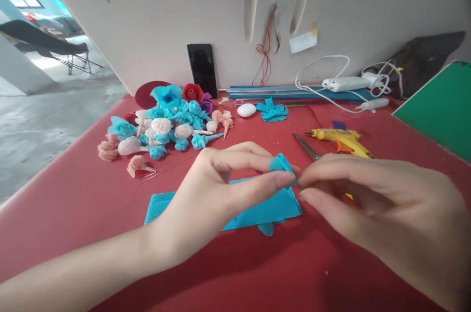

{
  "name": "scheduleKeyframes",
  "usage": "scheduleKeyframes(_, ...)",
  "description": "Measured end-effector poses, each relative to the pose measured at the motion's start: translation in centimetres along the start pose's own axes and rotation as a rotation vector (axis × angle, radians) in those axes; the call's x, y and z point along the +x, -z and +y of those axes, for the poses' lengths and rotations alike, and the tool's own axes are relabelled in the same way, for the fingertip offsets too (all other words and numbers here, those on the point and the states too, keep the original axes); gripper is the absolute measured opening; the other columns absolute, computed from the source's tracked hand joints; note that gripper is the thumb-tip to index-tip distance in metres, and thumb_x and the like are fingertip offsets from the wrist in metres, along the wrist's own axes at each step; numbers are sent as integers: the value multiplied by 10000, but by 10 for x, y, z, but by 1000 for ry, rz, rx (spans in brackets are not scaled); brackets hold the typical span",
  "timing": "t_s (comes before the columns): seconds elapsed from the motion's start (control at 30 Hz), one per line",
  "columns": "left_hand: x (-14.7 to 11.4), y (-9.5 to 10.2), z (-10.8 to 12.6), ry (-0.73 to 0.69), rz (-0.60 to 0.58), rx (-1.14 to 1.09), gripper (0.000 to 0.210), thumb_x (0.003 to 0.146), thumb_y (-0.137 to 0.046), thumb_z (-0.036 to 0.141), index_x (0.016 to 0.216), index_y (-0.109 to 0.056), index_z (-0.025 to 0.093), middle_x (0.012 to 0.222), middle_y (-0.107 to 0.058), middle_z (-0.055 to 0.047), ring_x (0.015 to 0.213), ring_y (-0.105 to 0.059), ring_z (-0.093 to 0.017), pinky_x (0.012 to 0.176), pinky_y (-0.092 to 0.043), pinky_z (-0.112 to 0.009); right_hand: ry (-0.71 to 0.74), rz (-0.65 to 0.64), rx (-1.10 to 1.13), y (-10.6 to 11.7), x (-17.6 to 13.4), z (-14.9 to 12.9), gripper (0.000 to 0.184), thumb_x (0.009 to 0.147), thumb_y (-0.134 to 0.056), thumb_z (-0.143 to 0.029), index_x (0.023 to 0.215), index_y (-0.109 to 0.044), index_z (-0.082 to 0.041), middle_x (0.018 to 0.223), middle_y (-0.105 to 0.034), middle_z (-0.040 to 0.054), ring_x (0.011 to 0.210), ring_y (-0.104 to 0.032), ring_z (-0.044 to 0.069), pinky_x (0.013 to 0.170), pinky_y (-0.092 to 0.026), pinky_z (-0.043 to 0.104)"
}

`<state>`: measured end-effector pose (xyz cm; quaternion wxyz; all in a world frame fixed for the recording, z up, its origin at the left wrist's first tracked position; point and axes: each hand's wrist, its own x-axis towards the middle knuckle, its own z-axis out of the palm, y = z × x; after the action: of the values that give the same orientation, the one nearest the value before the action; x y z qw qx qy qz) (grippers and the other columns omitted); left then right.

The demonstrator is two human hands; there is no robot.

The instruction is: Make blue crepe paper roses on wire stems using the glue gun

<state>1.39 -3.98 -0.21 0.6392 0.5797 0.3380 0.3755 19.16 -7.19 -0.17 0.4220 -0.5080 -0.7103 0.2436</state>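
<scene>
A small curled piece of blue crepe paper (281, 164) is pinched between the thumb and fingers of my left hand (224, 179). At its lower right end, the bent fingertips of my right hand (375, 194) come together against it, partly hiding that end. Beneath my hands lies a folded strip of blue crepe paper (265, 209), flat on the red table. A small rounded blue paper cutout (265, 229) pokes out from under the strip's near edge. Behind my right hand, a pair of scissors (306, 147) shows only partly.
Paper flowers (162, 125) in blue, pink, white and red are heaped at left. A yellow glue gun (342, 140) lies right, near a white power strip (344, 84) with cables. A white egg-shaped object (246, 110), blue paper scraps (272, 110) and a phone (202, 70) are at the back.
</scene>
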Motion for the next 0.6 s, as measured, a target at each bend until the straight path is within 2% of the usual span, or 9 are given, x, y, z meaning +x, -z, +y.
scheduleKeyframes(0.1,-1,0,0,-4,-47,-9,201,803,-629,136,751,-749,288,811,-635,47,680,-618,-78,590,-532,-123,-86,-76,34,3,1,0,116,784,-598,-280,713,-687,-262,505,-574,-38,378,-453,74,335,-352,169)
scheduleKeyframes(0.23,-3,2,-1,-6,-82,-22,232,830,-602,137,797,-753,310,838,-655,43,697,-627,-79,636,-538,-132,-178,-214,152,7,5,3,140,799,-595,-314,790,-726,-267,594,-644,-18,451,-543,90,350,-381,145)
scheduleKeyframes(0.37,-3,3,-2,-5,-89,-15,235,833,-598,131,806,-753,305,850,-644,51,682,-615,-57,675,-528,-114,-239,-332,324,6,8,6,101,786,-630,-281,729,-713,-282,587,-646,-42,501,-586,65,407,-427,80)
scheduleKeyframes(0.6,-1,0,1,7,-116,-21,244,839,-593,143,826,-756,324,841,-616,51,702,-609,-57,688,-529,-121,-351,-343,474,7,7,3,90,747,-669,-192,694,-708,-253,570,-631,-46,489,-563,29,416,-393,34)
